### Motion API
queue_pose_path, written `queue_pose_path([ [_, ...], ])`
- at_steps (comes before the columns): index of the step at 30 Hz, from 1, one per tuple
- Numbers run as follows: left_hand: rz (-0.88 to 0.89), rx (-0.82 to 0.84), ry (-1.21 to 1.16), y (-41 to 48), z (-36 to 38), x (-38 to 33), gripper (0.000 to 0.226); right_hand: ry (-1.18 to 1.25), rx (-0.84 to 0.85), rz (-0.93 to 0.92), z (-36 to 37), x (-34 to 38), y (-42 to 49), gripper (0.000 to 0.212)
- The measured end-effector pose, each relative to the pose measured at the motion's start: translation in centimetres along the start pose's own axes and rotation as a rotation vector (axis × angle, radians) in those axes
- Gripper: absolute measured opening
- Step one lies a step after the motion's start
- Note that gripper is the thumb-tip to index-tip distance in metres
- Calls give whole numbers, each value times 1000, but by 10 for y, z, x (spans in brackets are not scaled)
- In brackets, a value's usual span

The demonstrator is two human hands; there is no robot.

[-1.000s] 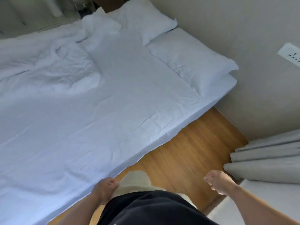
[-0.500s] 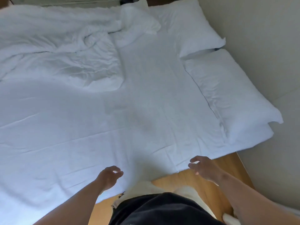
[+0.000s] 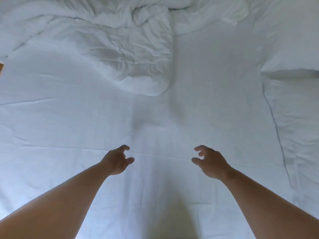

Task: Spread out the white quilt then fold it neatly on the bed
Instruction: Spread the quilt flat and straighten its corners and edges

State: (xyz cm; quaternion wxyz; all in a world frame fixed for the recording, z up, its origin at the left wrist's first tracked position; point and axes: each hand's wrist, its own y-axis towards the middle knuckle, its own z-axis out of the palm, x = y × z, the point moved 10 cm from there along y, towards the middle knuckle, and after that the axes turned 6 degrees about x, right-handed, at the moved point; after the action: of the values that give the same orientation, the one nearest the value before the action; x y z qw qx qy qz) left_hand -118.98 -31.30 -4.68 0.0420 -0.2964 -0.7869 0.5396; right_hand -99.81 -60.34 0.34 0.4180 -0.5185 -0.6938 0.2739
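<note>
The white quilt [image 3: 110, 49] lies crumpled in a heap across the far left and upper middle of the bed, its rounded near corner pointing toward me. My left hand [image 3: 117, 160] and my right hand [image 3: 209, 161] reach out over the flat white sheet [image 3: 155, 121], well short of the quilt. Both hands hold nothing, with fingers curled and apart.
Two white pillows lie along the right side: one pillow [image 3: 291, 37] at the far right, another pillow [image 3: 296, 118] nearer me. A sliver of wooden floor [image 3: 1, 68] shows at the left edge.
I have leaned in over the bed, so the floor and my legs have left the view. Both arms have stretched forward over the sheet toward the quilt.
</note>
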Motion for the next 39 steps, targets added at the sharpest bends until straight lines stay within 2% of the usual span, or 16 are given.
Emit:
queue_pose_path([
  [3, 25, -109, 138, 65, -50, -23, 62, -131, -56, -126, -28, 49, 85, 65],
  [7, 67, -257, 407, 152, -120, -70, 72, -340, -137, -279, -64, 126, 192, 79],
  [12, 105, -545, 752, 239, -206, -138, 100, -532, -241, -405, -100, 218, 305, 100],
  [14, 103, -516, 788, 277, -216, -144, 101, -593, -192, -380, -98, 228, 348, 111],
  [16, 92, -434, 727, 316, -212, -139, 97, -624, -116, -360, -86, 225, 387, 117],
  [18, 101, -411, 692, 345, -207, -135, 94, -651, -141, -392, -78, 224, 415, 112],
  [24, 202, -526, 643, 372, -209, -136, 82, -647, -402, -535, -76, 230, 443, 86],
  [34, 219, -627, 627, 368, -222, -135, 66, -514, -519, -567, -89, 240, 433, 63],
  [36, 274, -710, 595, 350, -225, -140, 58, -425, -586, -581, -100, 245, 412, 48],
  [39, 398, -821, 487, 311, -216, -144, 35, -448, -610, -540, -94, 240, 377, 26],
])
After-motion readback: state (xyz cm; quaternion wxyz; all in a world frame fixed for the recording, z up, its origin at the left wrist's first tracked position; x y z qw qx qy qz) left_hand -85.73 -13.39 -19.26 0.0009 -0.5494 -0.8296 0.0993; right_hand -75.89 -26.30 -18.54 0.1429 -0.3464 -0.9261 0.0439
